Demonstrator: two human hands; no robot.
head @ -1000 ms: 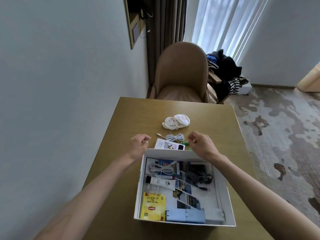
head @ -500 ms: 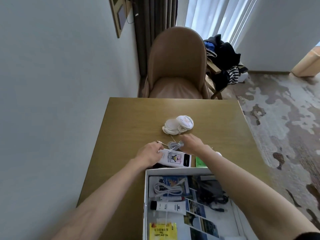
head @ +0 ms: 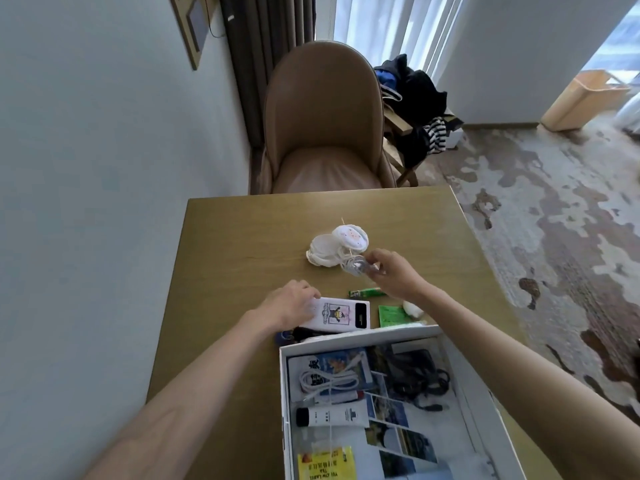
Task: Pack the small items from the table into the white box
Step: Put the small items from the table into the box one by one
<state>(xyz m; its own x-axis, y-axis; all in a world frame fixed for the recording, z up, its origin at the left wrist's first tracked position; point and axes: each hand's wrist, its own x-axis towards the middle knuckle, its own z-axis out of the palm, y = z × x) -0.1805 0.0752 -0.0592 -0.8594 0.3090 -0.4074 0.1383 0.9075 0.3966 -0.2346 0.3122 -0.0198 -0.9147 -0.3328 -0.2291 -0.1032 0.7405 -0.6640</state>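
The table (head: 235, 244) lies open at left; white box (head: 360, 338) wall fronts the power bank (head: 343, 315).

The counter (head: 242, 237) is olive-brown. The white box (head: 356, 337) holds a yellow tea packet (head: 325, 464) with red marking and a white tube (head: 336, 415) with a black cap. The power bank (head: 341, 314) is white with a cartoon print and a black panel. The coiled cable (head: 354, 268) is pale, the sachet (head: 390, 315) green, the chair (head: 322, 109) tan, the carpet (head: 554, 220) mottled grey and brown
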